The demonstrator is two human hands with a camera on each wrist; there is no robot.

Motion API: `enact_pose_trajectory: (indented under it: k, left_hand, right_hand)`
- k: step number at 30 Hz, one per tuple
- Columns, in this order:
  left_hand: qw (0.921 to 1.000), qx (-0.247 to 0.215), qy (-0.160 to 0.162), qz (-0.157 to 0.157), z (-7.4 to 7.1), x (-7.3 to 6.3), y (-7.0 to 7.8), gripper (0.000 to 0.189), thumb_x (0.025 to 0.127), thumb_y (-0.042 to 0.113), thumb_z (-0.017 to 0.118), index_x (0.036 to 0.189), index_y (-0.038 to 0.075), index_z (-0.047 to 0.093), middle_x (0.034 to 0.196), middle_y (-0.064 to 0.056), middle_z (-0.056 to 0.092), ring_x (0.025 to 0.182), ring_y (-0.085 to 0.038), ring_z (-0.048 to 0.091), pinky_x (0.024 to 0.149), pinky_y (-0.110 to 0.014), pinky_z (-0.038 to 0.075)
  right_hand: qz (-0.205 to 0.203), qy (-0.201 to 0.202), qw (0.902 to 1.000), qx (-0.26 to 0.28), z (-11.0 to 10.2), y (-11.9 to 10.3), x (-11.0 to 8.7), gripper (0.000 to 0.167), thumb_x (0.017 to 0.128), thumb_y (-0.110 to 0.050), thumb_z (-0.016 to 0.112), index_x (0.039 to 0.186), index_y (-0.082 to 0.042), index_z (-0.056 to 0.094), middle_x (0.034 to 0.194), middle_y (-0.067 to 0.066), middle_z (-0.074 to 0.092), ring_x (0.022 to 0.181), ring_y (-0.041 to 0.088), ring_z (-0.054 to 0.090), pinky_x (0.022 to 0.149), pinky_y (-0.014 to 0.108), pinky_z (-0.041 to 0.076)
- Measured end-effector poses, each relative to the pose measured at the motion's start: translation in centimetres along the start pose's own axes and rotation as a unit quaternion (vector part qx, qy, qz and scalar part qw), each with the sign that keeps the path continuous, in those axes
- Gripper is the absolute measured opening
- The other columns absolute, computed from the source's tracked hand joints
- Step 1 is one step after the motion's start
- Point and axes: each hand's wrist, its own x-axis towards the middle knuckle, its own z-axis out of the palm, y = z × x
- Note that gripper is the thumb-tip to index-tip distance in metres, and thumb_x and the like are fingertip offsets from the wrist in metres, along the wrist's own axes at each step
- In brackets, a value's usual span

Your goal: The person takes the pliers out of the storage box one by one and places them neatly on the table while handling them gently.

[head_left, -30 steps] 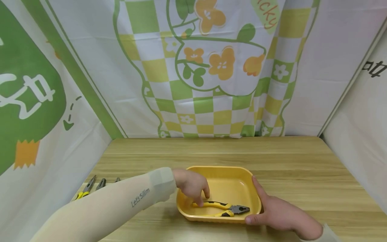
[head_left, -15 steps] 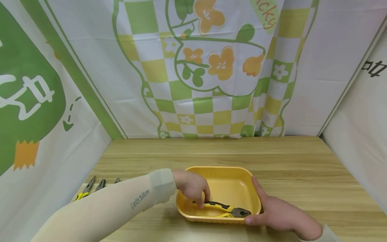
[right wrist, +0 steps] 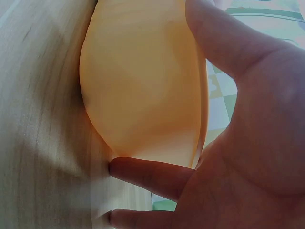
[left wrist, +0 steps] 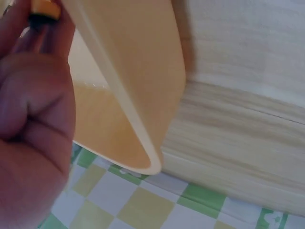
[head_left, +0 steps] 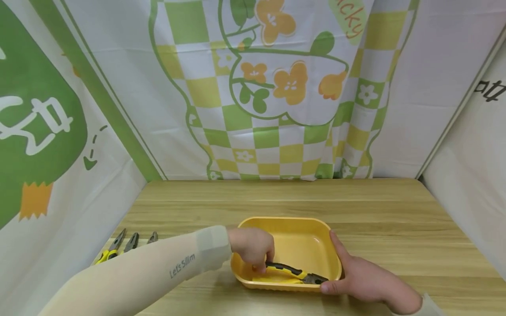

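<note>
A yellow plastic basin (head_left: 306, 245) sits on the table. My left hand (head_left: 254, 247) reaches into it and pinches one yellow-and-black handle of a pair of pliers (head_left: 297, 271); its grey head lies at the basin's front right corner, and the other handle is low against the front wall. In the left wrist view a handle end (left wrist: 45, 10) shows between the fingers, beside the basin's wall (left wrist: 138, 62). My right hand (head_left: 365, 277) holds the basin's right end, thumb at the front rim and fingers spread along the side. The right wrist view shows that end wall (right wrist: 143, 86) between thumb and fingers.
Three more pliers stand out at the table's left: one with yellow handles (head_left: 112, 249), a second (head_left: 133, 241) and a third (head_left: 153, 237), partly hidden by the left sleeve (head_left: 158, 272). Patterned curtains (head_left: 284, 149) border the wooden table (head_left: 379, 210) behind and at both sides.
The handle in my left hand has risen and tilted, and the pliers' head has turned against the front right corner. The left hand has shifted slightly; the right hand and basin stay put.
</note>
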Motion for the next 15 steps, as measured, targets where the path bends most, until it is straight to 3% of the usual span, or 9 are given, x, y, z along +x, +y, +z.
enact_pose_trajectory:
  k: [6, 15]
  left_hand:
    - [0.9976, 0.059, 0.022, -0.029, 0.30, -0.04, 0.86, 0.015, 0.085, 0.022, 0.080, 0.071, 0.020, 0.074, 0.058, 0.014, 0.056, 0.063, -0.006, 0.049, 0.062, -0.020, 0.042]
    - [0.9947, 0.082, 0.044, -0.045, -0.38, -0.44, 0.92, 0.011, 0.086, 0.023, 0.080, 0.076, 0.020, 0.075, 0.067, 0.013, 0.058, 0.067, -0.007, 0.053, 0.067, -0.023, 0.047]
  right_hand:
    - [-0.002, 0.000, 1.0000, -0.003, 0.08, 0.06, -0.04, 0.127, 0.084, -0.051, 0.077, 0.154, 0.004, -0.013, 0.103, 0.021, 0.067, 0.091, 0.025, 0.061, 0.085, 0.055, 0.048]
    - [-0.009, 0.007, 0.9999, -0.009, 0.15, 0.03, -0.07, 0.128, 0.083, -0.053, 0.077, 0.154, 0.004, -0.013, 0.105, 0.022, 0.067, 0.093, 0.025, 0.061, 0.086, 0.055, 0.048]
